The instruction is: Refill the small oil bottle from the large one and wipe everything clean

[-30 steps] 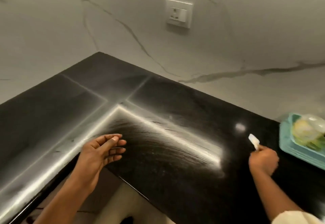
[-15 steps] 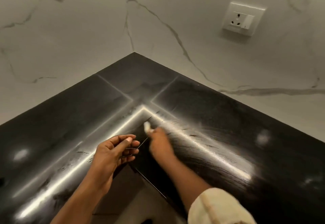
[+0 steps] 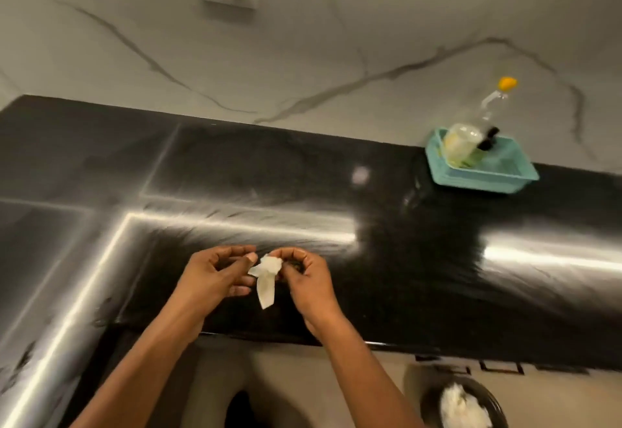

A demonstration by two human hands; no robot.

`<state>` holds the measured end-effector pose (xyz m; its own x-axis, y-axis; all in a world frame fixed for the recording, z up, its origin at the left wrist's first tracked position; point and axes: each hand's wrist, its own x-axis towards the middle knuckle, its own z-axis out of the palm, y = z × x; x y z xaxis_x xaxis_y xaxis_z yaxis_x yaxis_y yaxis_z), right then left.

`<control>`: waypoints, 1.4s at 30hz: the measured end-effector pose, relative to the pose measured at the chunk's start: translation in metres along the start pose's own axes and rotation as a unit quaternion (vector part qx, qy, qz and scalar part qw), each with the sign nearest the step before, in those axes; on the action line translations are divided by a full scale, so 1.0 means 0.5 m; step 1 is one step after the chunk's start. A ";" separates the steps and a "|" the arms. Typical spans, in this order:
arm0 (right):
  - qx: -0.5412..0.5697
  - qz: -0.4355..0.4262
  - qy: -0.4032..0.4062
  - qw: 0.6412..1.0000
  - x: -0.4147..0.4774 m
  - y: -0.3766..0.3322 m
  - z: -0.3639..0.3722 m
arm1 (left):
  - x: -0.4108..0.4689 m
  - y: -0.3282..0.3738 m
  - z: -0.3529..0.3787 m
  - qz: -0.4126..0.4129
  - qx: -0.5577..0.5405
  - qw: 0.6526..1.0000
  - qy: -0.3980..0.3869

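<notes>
the surface [image 3: 420, 259] was glossy black stone, streaked with glare. the wall [image 3: 336, 57] looked like smooth veined marble. the tissue [image 3: 266, 276] was soft white paper; the tray [image 3: 484, 180] teal plastic.

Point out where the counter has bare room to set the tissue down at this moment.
The black countertop is bare from the left corner to the teal tray, and between the hands and the marble wall. Only the far right is occupied: the tray holds the bottles. Both hands hold the tissue near the front edge.
</notes>
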<state>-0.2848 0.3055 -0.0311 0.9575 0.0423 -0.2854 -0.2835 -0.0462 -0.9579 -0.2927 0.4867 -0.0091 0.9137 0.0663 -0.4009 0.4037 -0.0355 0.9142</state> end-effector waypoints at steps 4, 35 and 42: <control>0.013 -0.040 0.102 0.994 -0.092 0.006 -0.139 | -0.033 0.008 0.177 0.015 0.045 0.994 -0.103; 0.161 0.216 0.559 0.785 -0.576 0.592 -1.017 | -0.335 -0.374 1.045 -0.009 0.278 0.885 -0.372; 0.005 0.204 0.526 0.826 -0.567 0.595 -1.010 | -0.315 -0.350 1.055 0.008 0.277 0.890 -0.363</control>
